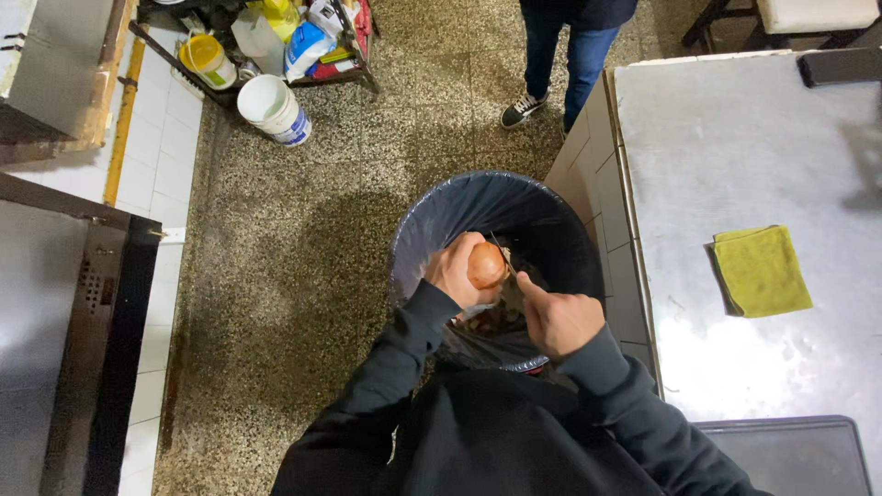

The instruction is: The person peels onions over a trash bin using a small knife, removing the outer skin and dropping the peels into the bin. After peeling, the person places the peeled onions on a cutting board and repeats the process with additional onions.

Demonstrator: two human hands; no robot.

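Observation:
My left hand (455,271) grips a brown onion (487,264) over a round bin lined with a dark bag (432,220). My right hand (559,320) holds a small knife (504,253) whose thin blade lies against the onion's right side. Peelings lie inside the bin below the hands. Both arms wear dark sleeves.
A steel counter (735,138) stands to the right with a yellow-green cloth (761,270) on it and a dark tray (799,455) at its near end. Another person's legs (560,64) stand beyond the bin. Buckets and bottles (271,55) sit on a rack at the far left. A metal appliance (64,321) is at left.

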